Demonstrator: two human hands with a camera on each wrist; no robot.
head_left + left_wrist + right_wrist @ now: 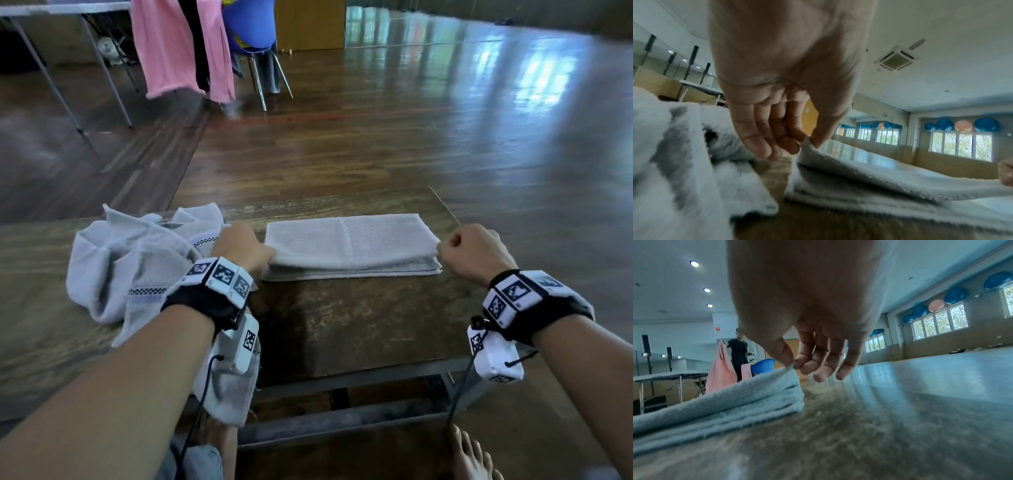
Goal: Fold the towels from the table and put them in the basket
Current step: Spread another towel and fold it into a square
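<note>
A pale grey towel (349, 243) lies folded into a long strip across the far middle of the brown table (342, 318). My left hand (246, 248) pinches the strip's near left corner, thumb against fingers, as the left wrist view shows at the towel edge (859, 170). My right hand (469, 250) pinches the near right corner between thumb and forefinger; the folded layers (735, 404) show in the right wrist view. A heap of crumpled grey towels (133, 263) sits at the left, partly under my left forearm. No basket is in view.
The table's right edge is close to my right hand. One towel hangs over the near edge (229, 394) below my left wrist. Beyond the table, on the wood floor, a person holds pink towels (164, 48) beside a blue chair (253, 27) and a folding table (41, 10).
</note>
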